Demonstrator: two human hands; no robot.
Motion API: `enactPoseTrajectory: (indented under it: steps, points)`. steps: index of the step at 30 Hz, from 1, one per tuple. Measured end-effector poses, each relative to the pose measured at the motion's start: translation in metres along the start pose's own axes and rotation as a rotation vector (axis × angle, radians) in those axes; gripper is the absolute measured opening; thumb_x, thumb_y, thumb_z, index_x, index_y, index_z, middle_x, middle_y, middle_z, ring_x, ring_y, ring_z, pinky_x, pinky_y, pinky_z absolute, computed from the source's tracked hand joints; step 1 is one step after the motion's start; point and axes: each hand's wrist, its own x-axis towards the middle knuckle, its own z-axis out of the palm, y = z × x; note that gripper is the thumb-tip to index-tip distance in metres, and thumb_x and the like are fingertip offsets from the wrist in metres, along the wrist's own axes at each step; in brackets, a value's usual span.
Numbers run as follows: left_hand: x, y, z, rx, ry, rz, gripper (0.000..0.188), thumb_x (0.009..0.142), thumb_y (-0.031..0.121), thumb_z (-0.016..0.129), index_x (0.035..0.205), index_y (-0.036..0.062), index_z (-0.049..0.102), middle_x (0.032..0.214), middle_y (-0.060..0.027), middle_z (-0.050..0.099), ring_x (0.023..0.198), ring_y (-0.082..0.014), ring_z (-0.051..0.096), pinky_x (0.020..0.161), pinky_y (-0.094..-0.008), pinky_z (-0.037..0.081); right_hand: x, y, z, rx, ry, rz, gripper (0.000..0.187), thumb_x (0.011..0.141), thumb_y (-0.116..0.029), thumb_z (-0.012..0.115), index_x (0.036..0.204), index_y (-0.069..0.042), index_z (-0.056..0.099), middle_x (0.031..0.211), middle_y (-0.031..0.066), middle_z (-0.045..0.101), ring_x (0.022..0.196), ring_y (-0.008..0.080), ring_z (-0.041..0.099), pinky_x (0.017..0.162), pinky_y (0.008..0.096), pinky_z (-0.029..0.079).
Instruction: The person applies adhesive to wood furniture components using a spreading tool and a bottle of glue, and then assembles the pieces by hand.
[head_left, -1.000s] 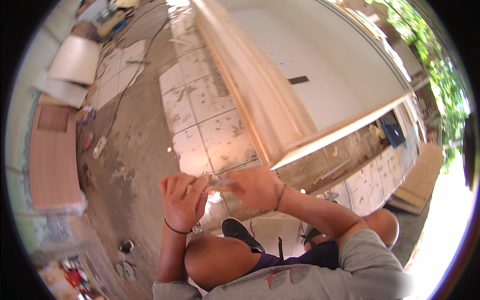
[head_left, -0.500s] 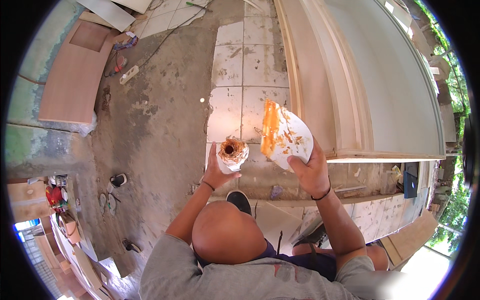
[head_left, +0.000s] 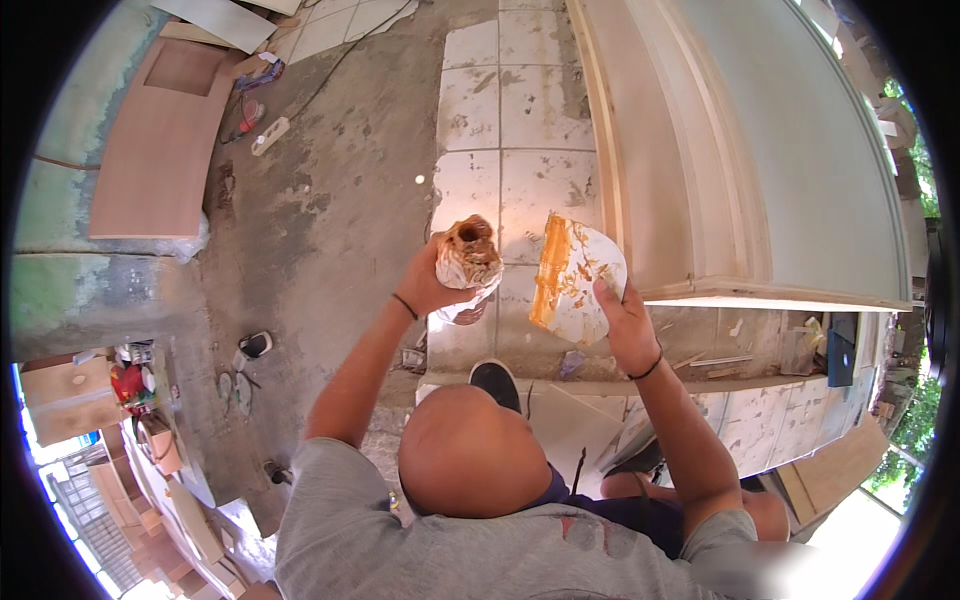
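Note:
My left hand (head_left: 434, 282) is wrapped round a crumpled white bag-like container (head_left: 470, 270). The container's mouth is a dark round hole, its rim crusted with orange-brown paste. To the right, my right hand (head_left: 630, 330) grips a white flat scraper (head_left: 590, 282) by its rounded side, thumb on top. Orange paste coats the scraper's straight left edge, with smears across its face. A gap separates scraper and container, both held up over the floor in front of my knee. How full the container is cannot be seen.
A large wooden cabinet carcass (head_left: 740, 170) lies at the right. Pale floor tiles (head_left: 468, 110) run ahead beside bare concrete. A wood panel (head_left: 160, 140) leans at the far left, near a white power strip (head_left: 270, 136) with its cable. Loose shoes (head_left: 255, 345) lie at left.
My left hand has moved the container away from my body, and its mouth is tilted more. The scraper in my right hand has turned slightly. The whole view has shifted a little.

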Motion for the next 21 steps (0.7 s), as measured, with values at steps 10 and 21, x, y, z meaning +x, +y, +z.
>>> enactPoseTrajectory:
  steps: [10, 21]
  points:
    - [0.037, 0.092, -0.065, 0.792, -0.6, -0.098, 0.075, 0.049, 0.036, 0.082, 0.112, 0.006, 0.054, 0.099, -0.0171, 0.063, 0.088, -0.0318, 0.061, 0.078, -0.0364, 0.048, -0.004, 0.023, 0.013, 0.079, -0.096, 0.148, 0.036, 0.089, -0.012, 0.051, 0.121, 0.003, 0.047, 0.105, 0.0068, 0.06, 0.092, 0.0105, 0.054, 0.082, 0.0262, 0.045]
    - [0.053, 0.129, -0.045, 0.895, -0.917, -0.447, 0.075, 0.046, 0.037, 0.082, 0.11, 0.0062, 0.06, 0.092, -0.0155, 0.067, 0.082, -0.0286, 0.065, 0.079, -0.0339, 0.05, -0.006, 0.036, 0.012, 0.007, -0.123, 0.006, 0.04, 0.08, -0.005, 0.052, 0.119, 0.003, 0.048, 0.1, 0.0095, 0.062, 0.089, 0.0134, 0.057, 0.08, 0.0273, 0.045]
